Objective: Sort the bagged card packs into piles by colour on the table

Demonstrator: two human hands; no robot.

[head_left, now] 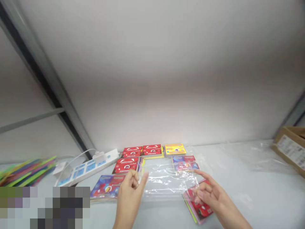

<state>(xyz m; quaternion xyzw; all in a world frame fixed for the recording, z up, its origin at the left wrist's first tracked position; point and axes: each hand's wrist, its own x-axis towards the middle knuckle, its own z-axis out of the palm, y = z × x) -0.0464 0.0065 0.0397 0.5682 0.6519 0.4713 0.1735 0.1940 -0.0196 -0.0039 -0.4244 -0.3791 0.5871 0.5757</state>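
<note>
So there's a clear, shiny plastic bag stretched between the two hands, near the middle. The right hand looks pinched on its right end, index finger sticking out. The left hand is at the left end with fingers curled and thumb out, but I can't tell if it's really gripping.

Just under the right fingers sits a skewed stack of red-topped cards with coloured edges; brushing it could fan it out more. To the left is a blue-and-red printed stack, close enough for the left wrist to bump. Farther off is a yellow printed stack. Film that thin could crease, cling or slip if the hands pull unevenly, imo.
</note>
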